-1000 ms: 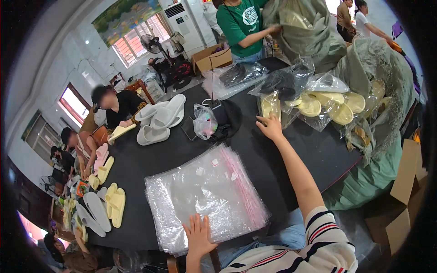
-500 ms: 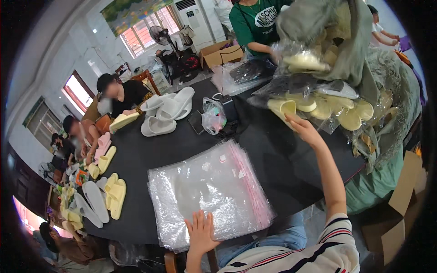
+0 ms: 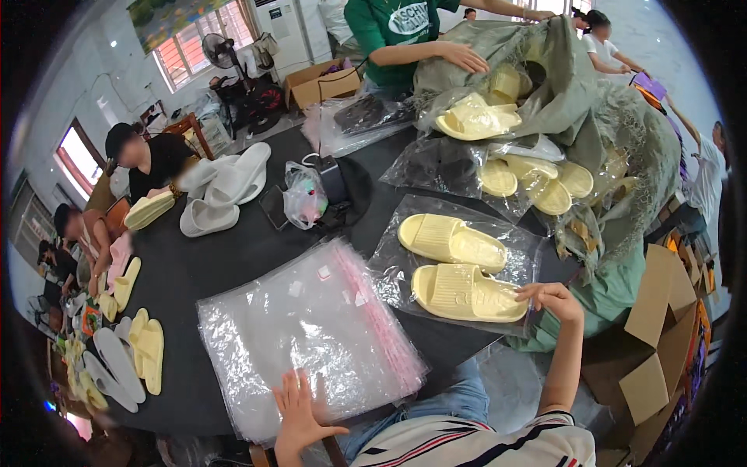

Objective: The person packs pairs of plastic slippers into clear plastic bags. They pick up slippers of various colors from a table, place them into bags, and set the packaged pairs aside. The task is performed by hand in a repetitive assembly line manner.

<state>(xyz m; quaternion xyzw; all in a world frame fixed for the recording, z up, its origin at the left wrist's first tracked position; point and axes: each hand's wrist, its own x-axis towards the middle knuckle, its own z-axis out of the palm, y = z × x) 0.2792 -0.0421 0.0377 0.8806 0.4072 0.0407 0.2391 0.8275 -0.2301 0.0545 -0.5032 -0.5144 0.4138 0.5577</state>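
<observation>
My right hand (image 3: 551, 300) rests with fingers curled on the near edge of a clear plastic bag (image 3: 459, 265) holding 2 pale yellow ribbed foam slides (image 3: 461, 271); fingertips pinch the bag's rim beside the toe of the nearer slide. The bag lies flat on the black round table (image 3: 233, 257), right of centre, just beside the stack. My left hand (image 3: 299, 412) lies spread wide, palm down, on the near edge of a stack of clear zip bags with pink seal strips (image 3: 311, 335), holding nothing; the sheets are too many and too thin to count. Past the bagged pair, a large grey-green sack (image 3: 622, 132) slumps open at the table's far right, with more yellow slides in plastic spilling out; I count about 5 showing there, some half hidden. A person in a green shirt (image 3: 389, 23) has 1 hand on the sack's top. Centre table: 1 small crumpled plastic bag (image 3: 303, 194) and 1 dark box-like object (image 3: 334, 177) touching it. Far left of centre: 2 white slides (image 3: 226, 187) stacked loosely. Along the table's left rim: roughly 4 yellow and 2 white slides (image 3: 128, 342) laid out; 3 seated people (image 3: 140, 156) at that side. 1 brown cardboard box (image 3: 654, 342) stands open at my right, below table level.
</observation>
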